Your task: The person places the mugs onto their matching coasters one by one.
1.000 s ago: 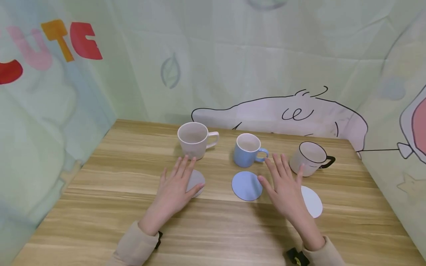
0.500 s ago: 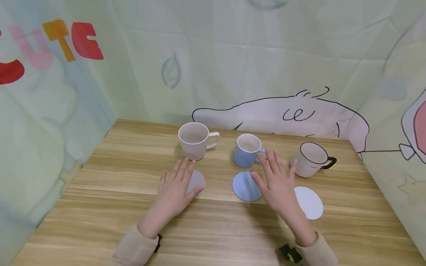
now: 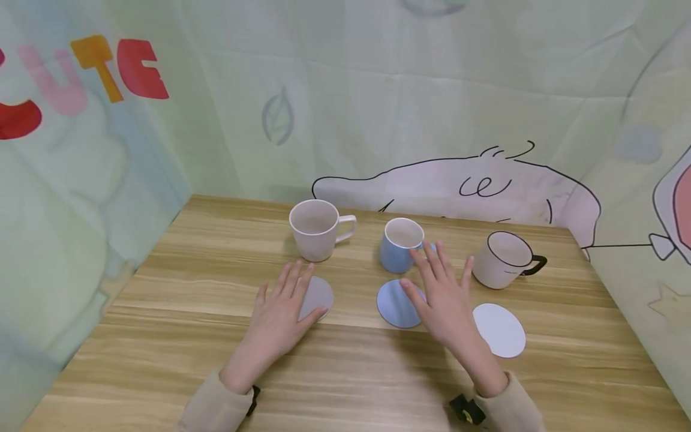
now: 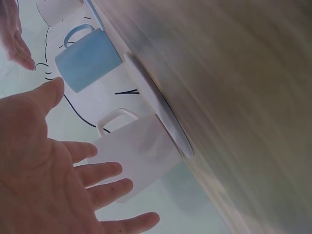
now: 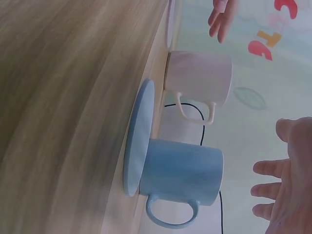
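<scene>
My left hand (image 3: pixel 278 321) hovers with spread fingers over the grey round coaster (image 3: pixel 318 297), partly covering it in the head view; a gap to the table shows in the left wrist view. Behind that coaster stands a pale grey-white mug (image 3: pixel 315 234), handle to the right. My right hand (image 3: pixel 445 306), fingers also spread, hangs above the table by the blue coaster (image 3: pixel 396 306) and hides its right edge. A blue mug (image 5: pixel 183 170) stands just behind, its handle partly covered by the fingers in the head view. Neither hand holds anything.
At the right stands a white mug (image 3: pixel 499 264) with a black rim and handle, a white round coaster (image 3: pixel 502 331) in front of it. The wooden table (image 3: pixel 345 384) ends at a printed cloth backdrop (image 3: pixel 345 120) behind and at both sides.
My right hand has moved left, from beside the white mug and coaster toward the blue coaster and mug, uncovering the white coaster. My left hand has barely shifted.
</scene>
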A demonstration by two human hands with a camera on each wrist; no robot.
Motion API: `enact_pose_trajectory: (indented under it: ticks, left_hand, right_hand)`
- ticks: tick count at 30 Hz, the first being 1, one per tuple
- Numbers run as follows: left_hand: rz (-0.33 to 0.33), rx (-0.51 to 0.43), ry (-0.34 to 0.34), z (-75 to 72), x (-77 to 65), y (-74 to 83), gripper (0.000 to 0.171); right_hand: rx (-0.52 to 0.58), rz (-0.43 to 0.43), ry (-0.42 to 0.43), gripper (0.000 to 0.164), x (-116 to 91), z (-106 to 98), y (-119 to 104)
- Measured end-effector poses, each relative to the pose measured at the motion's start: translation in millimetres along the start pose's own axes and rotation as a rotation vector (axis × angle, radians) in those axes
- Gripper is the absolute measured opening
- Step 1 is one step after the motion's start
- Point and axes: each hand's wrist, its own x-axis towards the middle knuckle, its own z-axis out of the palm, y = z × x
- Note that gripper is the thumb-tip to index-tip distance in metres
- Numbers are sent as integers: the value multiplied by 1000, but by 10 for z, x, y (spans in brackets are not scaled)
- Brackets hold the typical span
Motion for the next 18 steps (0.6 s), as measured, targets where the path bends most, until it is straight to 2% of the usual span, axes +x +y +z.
enact_pose_trajectory:
  ticks: [18]
  left_hand:
    - [-27,6,-24,-41,-63,-37,82]
  right_hand:
    - [28,-20,25,58,118,51,-75]
